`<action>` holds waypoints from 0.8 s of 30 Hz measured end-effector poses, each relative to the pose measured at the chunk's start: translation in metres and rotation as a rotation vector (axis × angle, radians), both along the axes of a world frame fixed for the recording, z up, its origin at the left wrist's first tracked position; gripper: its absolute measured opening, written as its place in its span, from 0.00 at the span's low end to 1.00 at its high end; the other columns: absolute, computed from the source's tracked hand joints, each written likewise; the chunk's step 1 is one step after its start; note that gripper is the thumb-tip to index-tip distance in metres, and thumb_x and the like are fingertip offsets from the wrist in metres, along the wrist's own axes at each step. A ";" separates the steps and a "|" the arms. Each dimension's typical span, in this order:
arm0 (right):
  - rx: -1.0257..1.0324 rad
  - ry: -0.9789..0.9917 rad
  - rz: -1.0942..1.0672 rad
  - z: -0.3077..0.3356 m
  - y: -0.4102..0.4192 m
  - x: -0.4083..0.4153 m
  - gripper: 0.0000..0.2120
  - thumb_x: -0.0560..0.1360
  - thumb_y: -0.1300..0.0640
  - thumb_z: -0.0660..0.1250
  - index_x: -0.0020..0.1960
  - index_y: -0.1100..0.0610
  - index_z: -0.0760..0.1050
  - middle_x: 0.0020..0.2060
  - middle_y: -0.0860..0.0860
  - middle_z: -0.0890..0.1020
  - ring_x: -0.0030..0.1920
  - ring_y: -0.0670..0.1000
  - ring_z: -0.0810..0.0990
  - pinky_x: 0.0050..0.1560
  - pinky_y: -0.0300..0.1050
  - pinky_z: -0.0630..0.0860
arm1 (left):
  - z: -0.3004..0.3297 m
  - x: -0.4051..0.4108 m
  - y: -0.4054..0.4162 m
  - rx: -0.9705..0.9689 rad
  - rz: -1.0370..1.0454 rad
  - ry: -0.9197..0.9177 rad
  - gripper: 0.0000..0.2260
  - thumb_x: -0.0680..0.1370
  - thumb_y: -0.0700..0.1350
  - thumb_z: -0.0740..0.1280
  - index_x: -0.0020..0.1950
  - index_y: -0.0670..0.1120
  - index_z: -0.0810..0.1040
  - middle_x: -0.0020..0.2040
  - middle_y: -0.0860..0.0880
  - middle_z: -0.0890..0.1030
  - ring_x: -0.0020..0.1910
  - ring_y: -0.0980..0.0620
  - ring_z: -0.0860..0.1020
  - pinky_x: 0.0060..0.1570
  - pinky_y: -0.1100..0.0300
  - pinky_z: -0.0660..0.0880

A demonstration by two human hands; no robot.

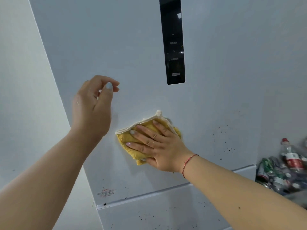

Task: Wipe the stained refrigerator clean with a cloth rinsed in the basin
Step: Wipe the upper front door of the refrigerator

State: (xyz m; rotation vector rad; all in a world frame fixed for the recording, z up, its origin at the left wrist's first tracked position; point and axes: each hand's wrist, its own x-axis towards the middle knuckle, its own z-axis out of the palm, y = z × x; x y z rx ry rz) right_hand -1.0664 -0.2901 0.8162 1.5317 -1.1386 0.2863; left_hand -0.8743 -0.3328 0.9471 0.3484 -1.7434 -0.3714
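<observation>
White, smooth and faintly glossy, one refrigerator [132, 47] fills nearly the whole view, seen from low down so that its front leans away. Its upper door is a flat panel; a seam runs below it from about 7 o'clock to 3 o'clock, with the top of a second panel beneath. Small dark specks dot the door at about 3 o'clock and are scattered thinly over the lower panel at 6 o'clock. One tall, narrow control strip [174, 47] of shiny black glass sits at 12 o'clock, with faint pale symbols down its length. One small label [106, 192] with red print lies at the door's lower left corner, around 7 o'clock.

Two bare forearms reach up from the bottom edge. The left hand [93, 107], at 9 o'clock, is raised close to the door, its fingers loosely curled and holding nothing; whether it touches the door cannot be told. The right hand [159, 146], just below centre, presses flat with fingers straight and slightly spread on one cloth [127, 140]. That cloth is yellow, fluffy terry with a cream stitched edge, folded into a rough square and lying against the door. One thin red string bracelet [187, 163] circles the right wrist.

At 4 o'clock is a blurred heap of bottles and cans [285, 171], too smeared to count.
</observation>
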 end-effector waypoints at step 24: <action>-0.561 -0.903 -0.196 0.000 0.101 -0.185 0.27 0.81 0.40 0.44 0.77 0.50 0.53 0.75 0.57 0.58 0.76 0.58 0.51 0.74 0.64 0.46 | -0.013 -0.051 0.024 -0.054 0.002 -0.066 0.10 0.78 0.45 0.57 0.46 0.52 0.78 0.44 0.59 0.80 0.43 0.60 0.73 0.39 0.72 0.65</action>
